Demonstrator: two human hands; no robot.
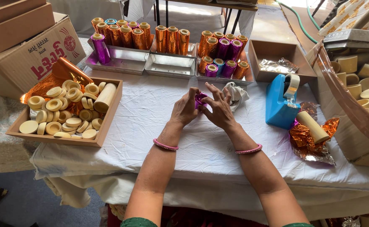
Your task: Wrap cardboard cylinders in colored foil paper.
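Hands, left (185, 108) and right (219, 108), both pinched on purple foil roll (200, 99), near blue tape dispenser (280, 101).

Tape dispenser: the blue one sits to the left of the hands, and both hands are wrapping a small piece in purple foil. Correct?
Not quite. The head view shows the blue tape dispenser to the right of the hands, beside the right hand, not on the left. The rest holds: the left hand and the right hand together hold a small piece in purple foil over the white cloth.
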